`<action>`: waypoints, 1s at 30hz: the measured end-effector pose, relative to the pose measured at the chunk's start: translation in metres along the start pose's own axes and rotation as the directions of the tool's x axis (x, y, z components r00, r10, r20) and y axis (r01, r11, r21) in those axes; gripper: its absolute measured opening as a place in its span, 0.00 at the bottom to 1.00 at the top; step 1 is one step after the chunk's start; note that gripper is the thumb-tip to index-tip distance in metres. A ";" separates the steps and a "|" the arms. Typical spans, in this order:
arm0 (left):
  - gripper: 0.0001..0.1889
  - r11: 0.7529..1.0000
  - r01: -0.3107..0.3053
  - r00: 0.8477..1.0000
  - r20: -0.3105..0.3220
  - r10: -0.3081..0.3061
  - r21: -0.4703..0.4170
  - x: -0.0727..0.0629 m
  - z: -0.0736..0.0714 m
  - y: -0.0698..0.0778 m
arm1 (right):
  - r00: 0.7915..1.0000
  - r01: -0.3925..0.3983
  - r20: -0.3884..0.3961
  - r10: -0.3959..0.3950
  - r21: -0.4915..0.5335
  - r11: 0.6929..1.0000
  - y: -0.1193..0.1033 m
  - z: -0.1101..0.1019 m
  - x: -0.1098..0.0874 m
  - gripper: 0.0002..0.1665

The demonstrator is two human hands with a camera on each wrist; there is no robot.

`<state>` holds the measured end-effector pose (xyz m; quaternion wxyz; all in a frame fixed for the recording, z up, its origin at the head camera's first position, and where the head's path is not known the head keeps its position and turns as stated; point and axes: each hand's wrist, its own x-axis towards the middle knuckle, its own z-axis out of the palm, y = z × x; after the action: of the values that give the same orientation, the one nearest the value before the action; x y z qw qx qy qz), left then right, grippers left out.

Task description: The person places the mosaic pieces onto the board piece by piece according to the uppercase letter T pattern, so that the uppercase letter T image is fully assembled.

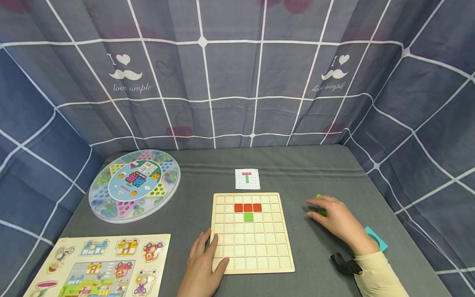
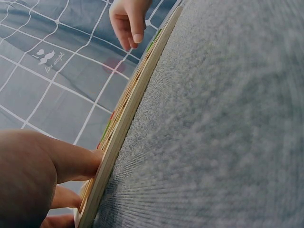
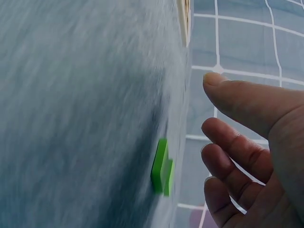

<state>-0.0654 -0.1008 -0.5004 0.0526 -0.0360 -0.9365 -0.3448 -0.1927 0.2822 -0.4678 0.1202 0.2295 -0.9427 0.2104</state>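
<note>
A wooden grid board (image 1: pixel 256 239) lies on the grey cloth, with three red tiles (image 1: pixel 248 208) in a row and one green tile (image 1: pixel 248 217) under the middle one. My left hand (image 1: pixel 203 264) rests at the board's lower left edge, the thumb lying on its face. To the board's right, my right hand (image 1: pixel 330 216) hovers over loose green tiles (image 3: pixel 162 167), which it partly covers in the head view. Its fingers are loosely bent and apart, with nothing between them in the right wrist view. Behind the board lies a white pattern card (image 1: pixel 239 184) printed with a red and green T.
A round marble game box (image 1: pixel 135 181) lies at the back left. In front of it is a picture puzzle board (image 1: pixel 111 247) with vehicles. A teal piece (image 1: pixel 377 238) shows partly beside the right wrist. Grid-patterned curtains (image 1: pixel 237 74) enclose the back and sides.
</note>
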 end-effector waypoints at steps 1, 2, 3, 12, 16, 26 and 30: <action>0.34 1.000 0.000 1.000 0.000 0.000 -0.001 0.000 0.000 0.000 | 1.000 0.004 -0.014 -0.004 -0.003 1.000 0.002 -0.001 -0.002 0.23; 0.34 1.000 0.000 1.000 0.000 0.000 -0.002 0.000 0.000 0.001 | 0.999 0.015 -0.032 -0.015 -0.007 1.000 0.004 -0.001 -0.003 0.23; 0.34 1.000 0.001 1.000 0.001 -0.001 -0.003 0.000 0.000 0.001 | 0.998 0.027 -0.051 -0.027 -0.012 1.000 0.006 -0.002 -0.005 0.24; 0.34 1.000 -0.027 0.999 -0.027 0.027 0.003 -0.001 -0.001 0.001 | 0.993 0.046 -0.106 -0.051 -0.044 0.998 0.018 -0.005 -0.015 0.23; 0.34 0.999 -0.032 0.999 -0.032 0.032 0.004 -0.001 -0.001 0.001 | 0.995 0.037 -0.087 -0.041 -0.044 0.998 0.020 -0.006 -0.019 0.22; 0.33 1.000 -0.022 1.000 -0.022 0.022 0.007 -0.001 -0.002 0.002 | 0.999 0.014 -0.034 -0.016 -0.061 0.998 0.024 -0.007 -0.021 0.21; 0.34 1.000 -0.013 1.000 -0.014 0.013 -0.001 -0.001 -0.003 0.002 | 0.999 0.020 -0.029 -0.022 -0.075 0.997 0.025 -0.006 -0.022 0.21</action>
<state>-0.0641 -0.1009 -0.4969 0.0613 -0.0396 -0.9357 -0.3451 -0.1848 0.3133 -0.4775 0.1450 0.2316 -0.9455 0.1772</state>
